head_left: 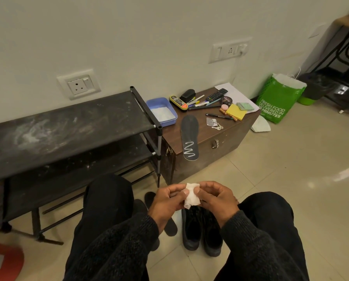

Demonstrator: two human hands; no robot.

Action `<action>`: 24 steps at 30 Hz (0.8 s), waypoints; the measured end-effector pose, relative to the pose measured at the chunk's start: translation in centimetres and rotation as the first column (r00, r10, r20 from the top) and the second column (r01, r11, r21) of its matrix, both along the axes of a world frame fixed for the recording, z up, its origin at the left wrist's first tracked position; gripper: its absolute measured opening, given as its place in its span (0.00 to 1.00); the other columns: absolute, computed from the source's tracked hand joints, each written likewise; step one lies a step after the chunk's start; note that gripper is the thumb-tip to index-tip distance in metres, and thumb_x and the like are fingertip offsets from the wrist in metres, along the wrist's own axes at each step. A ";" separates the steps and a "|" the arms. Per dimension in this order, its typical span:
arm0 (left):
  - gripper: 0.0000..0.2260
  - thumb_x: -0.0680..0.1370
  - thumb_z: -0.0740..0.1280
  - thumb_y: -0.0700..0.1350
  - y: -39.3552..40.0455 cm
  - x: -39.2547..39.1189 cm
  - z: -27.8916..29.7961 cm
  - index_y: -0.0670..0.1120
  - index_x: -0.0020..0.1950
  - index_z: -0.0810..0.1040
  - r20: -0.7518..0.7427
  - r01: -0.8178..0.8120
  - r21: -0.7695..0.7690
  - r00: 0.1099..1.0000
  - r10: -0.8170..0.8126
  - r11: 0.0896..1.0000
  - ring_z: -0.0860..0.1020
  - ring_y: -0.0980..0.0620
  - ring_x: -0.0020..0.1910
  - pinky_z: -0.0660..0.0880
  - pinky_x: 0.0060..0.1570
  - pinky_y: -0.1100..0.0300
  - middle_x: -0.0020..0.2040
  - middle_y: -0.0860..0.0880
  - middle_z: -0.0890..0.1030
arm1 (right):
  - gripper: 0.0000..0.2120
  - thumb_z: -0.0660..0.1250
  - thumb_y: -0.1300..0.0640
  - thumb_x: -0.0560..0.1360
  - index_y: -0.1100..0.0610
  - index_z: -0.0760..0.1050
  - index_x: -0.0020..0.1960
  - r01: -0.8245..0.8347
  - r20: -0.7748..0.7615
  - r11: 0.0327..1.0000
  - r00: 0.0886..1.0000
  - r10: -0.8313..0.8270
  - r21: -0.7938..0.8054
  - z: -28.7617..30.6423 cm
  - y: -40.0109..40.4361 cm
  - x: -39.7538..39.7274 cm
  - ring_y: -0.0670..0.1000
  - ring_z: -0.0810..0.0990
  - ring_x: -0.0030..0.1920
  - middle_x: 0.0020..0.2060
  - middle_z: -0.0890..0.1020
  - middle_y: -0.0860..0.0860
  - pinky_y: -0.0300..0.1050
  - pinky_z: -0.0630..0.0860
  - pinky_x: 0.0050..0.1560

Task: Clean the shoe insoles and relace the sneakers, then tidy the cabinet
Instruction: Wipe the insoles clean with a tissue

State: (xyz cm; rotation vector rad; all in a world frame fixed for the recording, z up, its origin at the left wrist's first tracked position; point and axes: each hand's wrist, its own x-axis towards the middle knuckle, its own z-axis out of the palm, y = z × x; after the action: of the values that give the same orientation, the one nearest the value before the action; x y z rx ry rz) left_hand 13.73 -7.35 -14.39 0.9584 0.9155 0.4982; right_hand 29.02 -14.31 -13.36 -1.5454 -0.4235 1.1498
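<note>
Tiled floor by a white wall, dusty black shoe rack (68, 126) next to a brown wooden cabinet (210, 138).

Both hands are together pinching a crumpled white wipe (192, 194), left hand (167, 201) and right hand (218, 197), right above the black sneakers (202, 230). One insole (189, 136) with a white zigzag lies on the cabinet, near a blue tray (161, 110).

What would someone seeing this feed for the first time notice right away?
Probably the two hands, left hand and right hand, together pinching a small white wad of cloth low in the middle, just above a pair of black sneakers on the floor. Next, the black insole with a white zigzag squiggle, lying on the brown cabinet and overhanging its front edge.
</note>
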 end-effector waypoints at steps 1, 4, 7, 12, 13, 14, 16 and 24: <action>0.10 0.81 0.67 0.39 0.0 0.1 -0.1 0.45 0.62 0.81 0.001 0.006 -0.013 1.000 -0.006 1.000 0.84 0.47 0.54 0.81 0.56 0.52 0.54 0.45 0.86 | 0.10 0.74 0.65 0.73 0.60 0.82 0.54 -0.019 -0.092 1.000 0.996 0.017 -0.013 0.1 0.0 0.1 0.60 0.86 0.49 0.48 0.86 0.59 0.55 0.83 0.50; 0.10 0.82 0.65 0.40 0.1 0.0 -0.2 0.45 0.62 0.81 0.003 0.040 -0.012 0.999 -0.040 0.999 0.84 0.47 0.54 0.81 0.55 0.52 0.54 0.45 0.86 | 0.12 0.72 0.63 0.76 0.61 0.81 0.59 -0.109 -0.272 0.993 0.958 0.091 -0.052 0.3 0.1 0.2 0.60 0.85 0.52 0.52 0.85 0.61 0.52 0.83 0.50; 0.10 0.82 0.68 0.46 0.0 0.1 0.0 0.48 0.62 0.81 -0.040 0.021 0.001 0.999 -0.021 1.000 0.84 0.49 0.53 0.81 0.52 0.55 0.54 0.46 0.86 | 0.10 0.71 0.64 0.76 0.65 0.81 0.56 -0.065 -0.269 0.997 0.962 0.049 -0.052 0.3 0.2 0.1 0.58 0.85 0.48 0.50 0.85 0.63 0.48 0.83 0.47; 0.14 0.74 0.75 0.56 -0.1 -0.2 -0.2 0.52 0.55 0.80 -0.328 -0.005 0.237 0.941 0.085 0.971 0.82 0.55 0.43 0.79 0.43 0.61 0.47 0.49 0.84 | 0.06 0.75 0.63 0.73 0.59 0.85 0.50 0.033 0.093 0.999 0.995 -0.035 0.020 -0.4 0.3 0.6 0.54 0.81 0.39 0.43 0.85 0.61 0.49 0.79 0.42; 0.13 0.75 0.74 0.54 -0.2 -0.2 0.0 0.48 0.55 0.81 -0.239 -0.039 0.144 0.968 0.073 0.989 0.82 0.54 0.42 0.80 0.44 0.60 0.47 0.45 0.85 | 0.06 0.75 0.64 0.73 0.58 0.85 0.49 0.008 0.192 0.999 0.981 -0.018 0.052 -0.4 0.3 0.7 0.52 0.80 0.37 0.41 0.85 0.60 0.46 0.79 0.39; 0.13 0.76 0.74 0.50 -0.3 -0.2 0.3 0.46 0.57 0.81 -0.145 -0.040 0.050 0.988 0.047 0.998 0.82 0.52 0.42 0.81 0.46 0.59 0.48 0.42 0.85 | 0.06 0.75 0.65 0.73 0.57 0.85 0.48 -0.025 0.254 0.997 0.967 0.004 0.079 -0.5 0.3 0.7 0.51 0.80 0.36 0.40 0.85 0.59 0.44 0.79 0.37; 0.15 0.75 0.76 0.45 -0.3 -0.2 0.5 0.45 0.61 0.80 -0.028 -0.028 -0.025 0.999 0.027 0.999 0.85 0.48 0.47 0.81 0.54 0.54 0.50 0.42 0.86 | 0.07 0.75 0.67 0.72 0.59 0.85 0.48 -0.092 0.239 0.991 0.969 0.067 0.097 -0.5 0.3 0.3 0.51 0.81 0.36 0.39 0.85 0.60 0.43 0.80 0.37; 0.13 0.75 0.76 0.44 -0.3 -0.3 0.6 0.48 0.59 0.83 -0.063 -0.040 0.154 0.997 0.050 0.987 0.84 0.52 0.54 0.80 0.51 0.61 0.51 0.50 0.87 | 0.08 0.73 0.64 0.75 0.60 0.84 0.54 -0.229 0.089 0.973 0.969 0.230 -0.017 0.3 -0.3 0.0 0.55 0.84 0.46 0.46 0.86 0.60 0.53 0.84 0.50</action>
State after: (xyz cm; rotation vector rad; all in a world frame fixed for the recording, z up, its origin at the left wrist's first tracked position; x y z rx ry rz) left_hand 13.40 -7.70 -13.77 1.1005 0.9712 0.5837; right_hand 29.05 -14.58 -13.08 -1.5889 -0.6745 1.2614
